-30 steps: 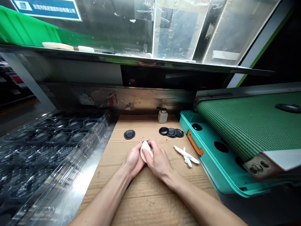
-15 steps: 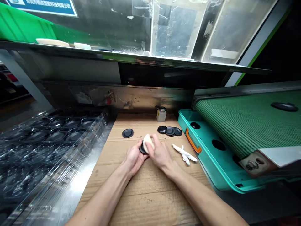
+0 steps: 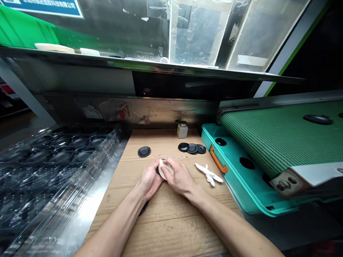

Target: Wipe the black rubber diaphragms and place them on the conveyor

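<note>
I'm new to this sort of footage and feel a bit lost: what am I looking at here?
There is no machine arm here: a person works with two bare hands. Every picture comes from one camera worn on the head, looking forward and down. The left hand holds a black disc, and the right hand holds a pale pad over it. On the cardboard lie a lone disc, a group of three discs and a white crossed piece; a small bottle stands at the back. To the left are clear plastic trays with black round pieces; to the right, a teal bin and a green belt.
</note>
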A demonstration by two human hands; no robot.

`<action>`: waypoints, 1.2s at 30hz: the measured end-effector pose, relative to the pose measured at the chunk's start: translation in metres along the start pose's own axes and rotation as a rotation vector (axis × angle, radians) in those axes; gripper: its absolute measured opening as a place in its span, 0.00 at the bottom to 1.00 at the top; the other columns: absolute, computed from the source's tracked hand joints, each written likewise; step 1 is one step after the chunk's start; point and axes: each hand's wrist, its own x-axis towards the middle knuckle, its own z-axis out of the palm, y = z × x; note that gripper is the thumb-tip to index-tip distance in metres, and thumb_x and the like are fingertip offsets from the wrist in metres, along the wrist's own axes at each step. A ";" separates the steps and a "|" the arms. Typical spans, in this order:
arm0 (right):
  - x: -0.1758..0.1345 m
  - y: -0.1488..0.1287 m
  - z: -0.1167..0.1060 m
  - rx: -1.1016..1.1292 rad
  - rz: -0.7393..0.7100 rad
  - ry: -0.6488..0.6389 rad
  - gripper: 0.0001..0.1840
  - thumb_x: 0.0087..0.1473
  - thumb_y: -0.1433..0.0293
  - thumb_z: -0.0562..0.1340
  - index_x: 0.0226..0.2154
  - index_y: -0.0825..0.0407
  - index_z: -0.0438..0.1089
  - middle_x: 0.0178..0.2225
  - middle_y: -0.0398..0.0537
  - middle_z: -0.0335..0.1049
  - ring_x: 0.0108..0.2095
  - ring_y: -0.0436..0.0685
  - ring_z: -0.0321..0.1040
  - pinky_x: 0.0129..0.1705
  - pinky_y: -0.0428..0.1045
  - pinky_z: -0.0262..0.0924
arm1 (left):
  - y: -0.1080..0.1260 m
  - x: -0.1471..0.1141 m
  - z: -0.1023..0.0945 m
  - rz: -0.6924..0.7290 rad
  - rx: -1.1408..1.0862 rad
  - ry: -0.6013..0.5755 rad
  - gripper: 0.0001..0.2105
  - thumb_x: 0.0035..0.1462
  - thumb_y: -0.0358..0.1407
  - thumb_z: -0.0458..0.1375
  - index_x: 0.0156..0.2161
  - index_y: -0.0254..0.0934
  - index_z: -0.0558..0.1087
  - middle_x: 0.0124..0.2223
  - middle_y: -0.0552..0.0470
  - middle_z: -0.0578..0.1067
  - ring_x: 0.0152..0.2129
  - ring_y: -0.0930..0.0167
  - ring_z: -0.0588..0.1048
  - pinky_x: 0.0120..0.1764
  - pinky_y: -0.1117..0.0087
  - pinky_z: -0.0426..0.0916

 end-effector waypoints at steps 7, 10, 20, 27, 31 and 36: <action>0.000 -0.002 0.007 -0.310 0.044 0.091 0.19 0.66 0.59 0.44 0.48 0.47 0.64 0.34 0.47 0.74 0.28 0.57 0.70 0.26 0.47 0.50 | -0.004 0.000 0.005 -0.014 -0.003 0.025 0.12 0.65 0.35 0.50 0.43 0.30 0.73 0.44 0.38 0.77 0.42 0.63 0.76 0.45 0.60 0.73; 0.002 -0.010 0.014 -0.326 0.061 0.076 0.19 0.66 0.59 0.44 0.48 0.47 0.63 0.36 0.49 0.75 0.29 0.56 0.71 0.28 0.47 0.51 | -0.006 0.000 0.005 0.001 -0.013 0.016 0.12 0.65 0.35 0.50 0.44 0.30 0.73 0.44 0.39 0.77 0.42 0.64 0.76 0.46 0.64 0.73; 0.002 -0.002 0.013 -0.287 0.106 0.067 0.18 0.66 0.59 0.45 0.47 0.49 0.63 0.34 0.50 0.75 0.28 0.56 0.70 0.29 0.46 0.52 | -0.001 0.002 0.002 0.003 0.016 0.055 0.12 0.65 0.34 0.49 0.43 0.29 0.72 0.43 0.38 0.77 0.41 0.63 0.77 0.43 0.61 0.74; 0.000 0.004 0.011 -0.256 0.146 0.057 0.18 0.65 0.58 0.46 0.48 0.47 0.64 0.31 0.48 0.75 0.28 0.57 0.70 0.28 0.47 0.50 | 0.003 0.004 -0.001 -0.005 -0.020 0.065 0.13 0.65 0.33 0.47 0.42 0.28 0.72 0.43 0.36 0.77 0.41 0.63 0.77 0.43 0.59 0.74; -0.001 0.004 0.009 -0.192 0.148 0.048 0.18 0.65 0.57 0.47 0.46 0.46 0.66 0.30 0.47 0.75 0.28 0.57 0.70 0.29 0.47 0.51 | 0.005 0.004 0.000 -0.011 -0.043 0.048 0.13 0.66 0.33 0.46 0.43 0.28 0.72 0.45 0.36 0.76 0.41 0.64 0.77 0.45 0.59 0.74; -0.002 0.002 0.007 0.061 0.117 0.053 0.14 0.61 0.59 0.52 0.43 0.44 0.70 0.32 0.43 0.75 0.31 0.55 0.71 0.32 0.46 0.57 | 0.001 0.004 0.000 -0.014 -0.052 0.048 0.12 0.65 0.33 0.48 0.40 0.29 0.73 0.44 0.37 0.77 0.41 0.64 0.77 0.46 0.61 0.74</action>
